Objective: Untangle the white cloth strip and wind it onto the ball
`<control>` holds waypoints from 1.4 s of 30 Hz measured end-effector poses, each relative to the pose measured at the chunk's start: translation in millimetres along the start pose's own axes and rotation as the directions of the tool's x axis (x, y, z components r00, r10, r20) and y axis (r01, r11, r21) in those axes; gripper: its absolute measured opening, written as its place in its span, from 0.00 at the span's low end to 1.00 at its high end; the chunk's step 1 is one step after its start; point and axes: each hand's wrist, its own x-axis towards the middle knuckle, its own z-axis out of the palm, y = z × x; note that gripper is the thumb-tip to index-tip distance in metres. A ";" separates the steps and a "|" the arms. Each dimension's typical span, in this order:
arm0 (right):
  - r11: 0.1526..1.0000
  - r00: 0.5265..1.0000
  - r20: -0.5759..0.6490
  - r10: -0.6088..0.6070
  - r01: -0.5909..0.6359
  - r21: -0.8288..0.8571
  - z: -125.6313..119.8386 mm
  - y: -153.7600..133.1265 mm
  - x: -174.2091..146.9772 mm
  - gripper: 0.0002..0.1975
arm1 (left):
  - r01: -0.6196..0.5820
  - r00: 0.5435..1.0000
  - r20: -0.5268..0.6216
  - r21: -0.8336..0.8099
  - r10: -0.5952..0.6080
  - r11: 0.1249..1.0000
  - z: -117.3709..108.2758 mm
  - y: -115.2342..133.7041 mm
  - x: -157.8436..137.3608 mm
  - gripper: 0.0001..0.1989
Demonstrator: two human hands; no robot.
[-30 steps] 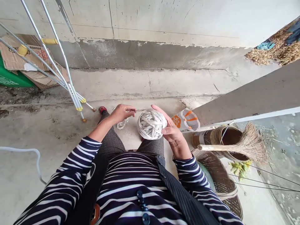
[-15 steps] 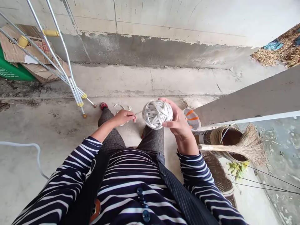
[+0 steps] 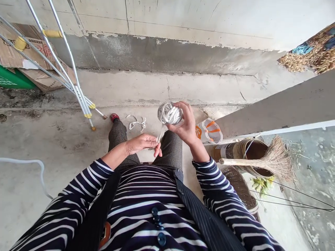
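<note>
A ball of white cord is gripped from its right side by my right hand, with the fingers curved round it. From the ball's lower left a strand of cord runs down to my left hand, which pinches it between thumb and forefinger. The left hand is over my thighs, below and left of the ball. On the concrete floor beyond it lies a loose tangle of the cord's tail, near my left foot.
Crutches lean by cardboard boxes at the left. To my right are a white and orange bag, a bucket with a straw broom across it, and a concrete ledge. A pale hose lies at left.
My right hand has turned and moved the ball up, slightly left. My left hand has moved down and right, and the strand between them now runs steeply downward.
</note>
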 end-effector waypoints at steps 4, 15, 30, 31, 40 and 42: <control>0.967 0.998 0.052 0.031 -0.017 -0.254 21.0 20.0 -9.1 0.33 | -0.028 0.999 -0.027 0.137 0.032 0.990 -0.8 12.1 -1.6 0.21; 0.817 0.774 0.625 0.098 -0.421 0.394 30.4 24.6 -41.5 0.36 | 0.040 0.954 -0.284 0.430 0.093 0.902 -64.0 25.7 -0.2 0.21; 0.370 0.729 0.668 0.151 -0.668 0.645 21.6 9.8 -52.4 0.33 | 0.104 0.790 -0.562 0.519 0.246 0.849 -76.2 -14.3 22.8 0.20; 0.360 0.740 0.647 0.183 -0.663 0.656 21.6 10.0 -52.5 0.32 | 0.071 0.726 -0.605 0.539 0.327 0.839 -72.2 -18.3 23.5 0.20; 0.301 0.736 0.617 0.278 -0.677 0.671 24.9 3.5 -47.2 0.31 | -0.173 0.815 -0.487 0.315 0.315 0.933 -43.0 -49.9 34.2 0.22; 0.294 0.738 0.605 0.299 -0.675 0.677 24.6 0.3 -46.5 0.31 | -0.168 0.799 -0.502 0.341 0.330 0.925 -42.1 -49.6 38.2 0.20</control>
